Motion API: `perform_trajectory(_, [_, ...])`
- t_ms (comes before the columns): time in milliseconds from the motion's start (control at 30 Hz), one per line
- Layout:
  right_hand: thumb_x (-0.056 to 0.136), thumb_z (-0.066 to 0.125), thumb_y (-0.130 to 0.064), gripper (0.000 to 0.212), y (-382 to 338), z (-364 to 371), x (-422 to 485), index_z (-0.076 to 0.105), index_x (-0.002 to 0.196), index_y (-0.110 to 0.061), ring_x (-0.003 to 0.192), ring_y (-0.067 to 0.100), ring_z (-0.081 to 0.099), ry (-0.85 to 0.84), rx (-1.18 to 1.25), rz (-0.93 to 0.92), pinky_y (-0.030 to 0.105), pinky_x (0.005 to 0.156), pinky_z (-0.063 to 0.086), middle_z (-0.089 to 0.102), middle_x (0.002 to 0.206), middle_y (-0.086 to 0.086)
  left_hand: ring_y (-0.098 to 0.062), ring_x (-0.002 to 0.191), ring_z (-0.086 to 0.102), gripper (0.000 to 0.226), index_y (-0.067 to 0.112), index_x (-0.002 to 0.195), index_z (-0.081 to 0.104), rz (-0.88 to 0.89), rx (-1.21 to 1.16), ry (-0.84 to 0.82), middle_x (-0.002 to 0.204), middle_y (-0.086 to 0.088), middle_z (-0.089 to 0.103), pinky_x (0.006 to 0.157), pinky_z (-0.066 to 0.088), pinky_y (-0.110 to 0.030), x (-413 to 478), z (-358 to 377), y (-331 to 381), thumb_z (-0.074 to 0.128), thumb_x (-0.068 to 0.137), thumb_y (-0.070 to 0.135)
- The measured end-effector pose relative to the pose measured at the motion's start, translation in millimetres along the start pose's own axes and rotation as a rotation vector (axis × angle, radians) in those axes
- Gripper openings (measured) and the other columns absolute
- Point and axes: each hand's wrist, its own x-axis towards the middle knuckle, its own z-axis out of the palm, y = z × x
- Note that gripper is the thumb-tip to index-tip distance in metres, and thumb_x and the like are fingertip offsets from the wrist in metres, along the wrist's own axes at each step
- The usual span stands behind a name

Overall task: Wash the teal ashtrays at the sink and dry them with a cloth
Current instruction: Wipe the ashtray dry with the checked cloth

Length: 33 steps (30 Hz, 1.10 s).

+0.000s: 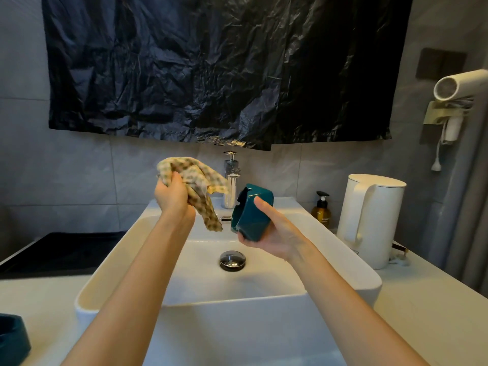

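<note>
Hands over sink (105, 273). Left hand (171, 196), above the basin's rear half, has its fingers curled round a bunched checked cloth (200, 186), whose loose end hangs down. Right hand (269, 231) cradles a teal ashtray (252, 215) above the basin, in front of the faucet (231, 180): thumb pressed on the outer wall, fingers wrapped beneath. The ashtray is tipped on its side, opening toward the cloth, just beside it but apart. A second ashtray (12, 336), partly in view, rests on the counter left of the sink.

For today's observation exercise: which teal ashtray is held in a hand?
The ashtray over the sink, in the right hand; the other ashtray rests on the counter, bottom left.
</note>
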Motion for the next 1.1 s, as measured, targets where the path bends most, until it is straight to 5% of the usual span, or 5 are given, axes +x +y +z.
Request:
perform_trajectory(200, [0.074,0.072,-0.043,0.049,-3,1,-1,0.064,0.114,-0.015,0.114,0.034,0.051,-0.024,0.073,-0.011,0.034,0.073,0.05,0.06,0.116,0.018,-0.012,0.086,0.062,0.021,0.022,0.103,0.059,0.147,0.397,-0.63,0.091,0.005,0.065,0.059,0.05,-0.016,-37,-4,-6,0.047,0.096,0.007])
perform_trajectory(333, [0.076,0.068,-0.041,0.032,-3,4,-1,0.075,0.092,-0.014,0.1,0.028,0.057,-0.004,0.001,-0.07,0.039,0.095,0.044,0.067,0.099,0.014,-0.012,0.106,0.056,0.022,0.026,0.116,0.047,0.074,0.614,-1.052,0.114,0.002,0.059,0.081,0.047,-0.014,-60,1,-30,0.031,0.102,0.021])
perform_trajectory(500, [0.076,0.067,-0.042,0.04,-3,1,-1,0.065,0.106,-0.015,0.092,0.025,0.062,0.037,-0.132,-0.091,0.039,0.089,0.049,0.069,0.094,0.011,-0.025,0.104,0.056,0.052,0.011,0.103,0.06,0.185,0.876,-1.045,0.107,-0.01,0.063,0.099,0.042,-0.047,-57,-8,-44,0.024,0.084,0.045])
perform_trajectory(800, [0.081,0.063,-0.048,0.049,6,8,4,0.064,0.12,-0.017,0.103,0.028,0.063,-0.06,-0.237,-0.047,0.045,0.089,0.052,0.069,0.108,0.012,-0.016,0.086,0.063,0.026,0.006,0.117,0.058,-0.213,0.183,-0.968,0.094,-0.006,0.065,0.076,0.05,-0.027,-50,-12,-29,0.041,0.099,0.014])
perform_trajectory(1100, [0.077,0.065,-0.04,0.038,1,8,-2,0.069,0.108,-0.019,0.102,0.027,0.06,-0.082,-0.119,-0.12,0.05,0.097,0.046,0.069,0.102,0.011,-0.02,0.116,0.049,0.03,0.015,0.128,0.045,0.837,1.342,-0.849,0.133,-0.001,0.049,0.088,0.047,-0.029,-49,-7,-28,0.037,0.101,0.025])
